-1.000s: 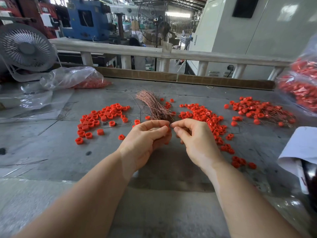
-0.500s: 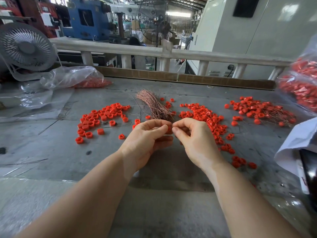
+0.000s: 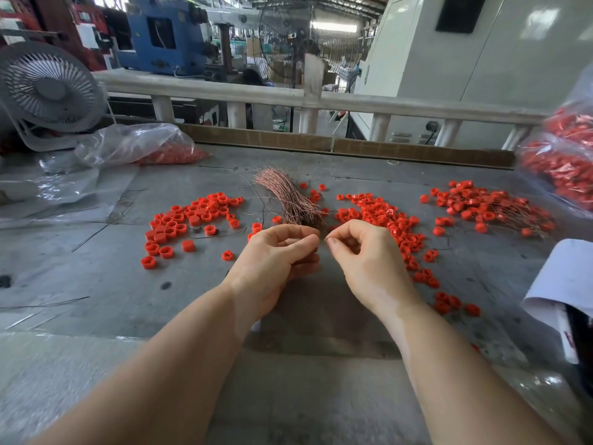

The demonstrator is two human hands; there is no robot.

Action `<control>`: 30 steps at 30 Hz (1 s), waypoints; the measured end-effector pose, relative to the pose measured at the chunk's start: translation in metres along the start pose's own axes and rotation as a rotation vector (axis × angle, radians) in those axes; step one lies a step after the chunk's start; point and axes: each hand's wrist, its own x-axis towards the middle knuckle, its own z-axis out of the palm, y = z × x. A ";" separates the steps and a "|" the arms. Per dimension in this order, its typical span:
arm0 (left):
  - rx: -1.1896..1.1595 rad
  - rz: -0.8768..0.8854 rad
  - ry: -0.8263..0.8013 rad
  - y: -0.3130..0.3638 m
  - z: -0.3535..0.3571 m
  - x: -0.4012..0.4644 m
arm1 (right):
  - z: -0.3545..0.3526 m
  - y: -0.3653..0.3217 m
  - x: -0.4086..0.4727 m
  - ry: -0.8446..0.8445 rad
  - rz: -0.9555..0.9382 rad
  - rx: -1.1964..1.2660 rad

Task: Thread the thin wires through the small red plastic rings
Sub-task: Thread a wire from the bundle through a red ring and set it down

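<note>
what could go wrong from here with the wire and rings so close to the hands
The left hand and right hand pinch close together over the table; whatever they hold is too small to see, so it may slip out. The wire bundle lies just beyond the fingers and could be nudged into the loose red rings, tangling them.

A white fan (image 3: 51, 91) stands far left of the grip, at the grey table's (image 3: 128, 284) back corner. Clear plastic sheeting (image 3: 48, 191) lies in front of it. Beyond the grip a white railing (image 3: 353, 102) crosses, with a blue machine (image 3: 163, 36) behind it. White paper (image 3: 564, 284) sits at far right.
</note>
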 end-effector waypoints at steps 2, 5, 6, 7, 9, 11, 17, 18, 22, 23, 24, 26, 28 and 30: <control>0.002 0.007 0.017 -0.001 0.000 0.001 | 0.000 0.001 0.000 0.001 0.010 -0.033; 0.011 0.017 0.032 -0.001 -0.001 0.002 | 0.000 0.002 0.000 0.031 0.045 -0.074; 0.011 0.019 0.034 -0.001 -0.001 0.002 | 0.000 0.002 0.001 0.044 0.059 -0.082; 0.010 0.020 0.035 -0.001 -0.001 0.002 | -0.001 0.002 0.001 0.056 0.075 -0.091; 0.007 0.021 0.038 -0.001 -0.001 0.002 | -0.001 0.002 0.001 0.075 0.106 -0.121; 0.007 0.021 0.042 -0.001 -0.001 0.002 | -0.001 0.003 0.000 0.094 0.135 -0.165; 0.004 0.027 0.049 -0.002 -0.002 0.002 | -0.004 0.004 -0.002 0.147 0.163 -0.233; 0.004 0.028 0.049 -0.003 -0.002 0.002 | -0.004 0.004 -0.002 0.154 0.167 -0.233; 0.002 0.031 0.052 -0.003 -0.002 0.001 | -0.004 0.004 -0.003 0.187 0.186 -0.186; 0.001 0.029 0.054 -0.003 -0.002 0.001 | -0.004 0.004 -0.003 0.183 0.187 -0.185; 0.001 0.026 0.055 -0.003 -0.002 0.001 | -0.004 0.005 -0.002 0.169 0.183 -0.201; -0.001 0.022 0.051 -0.002 -0.002 0.001 | -0.005 0.005 -0.002 0.122 0.174 -0.277; -0.009 0.018 0.046 -0.002 -0.001 0.001 | -0.005 0.005 -0.002 0.100 0.140 -0.343; -0.025 0.014 0.047 -0.001 -0.001 0.001 | -0.004 0.004 -0.003 0.106 0.047 -0.313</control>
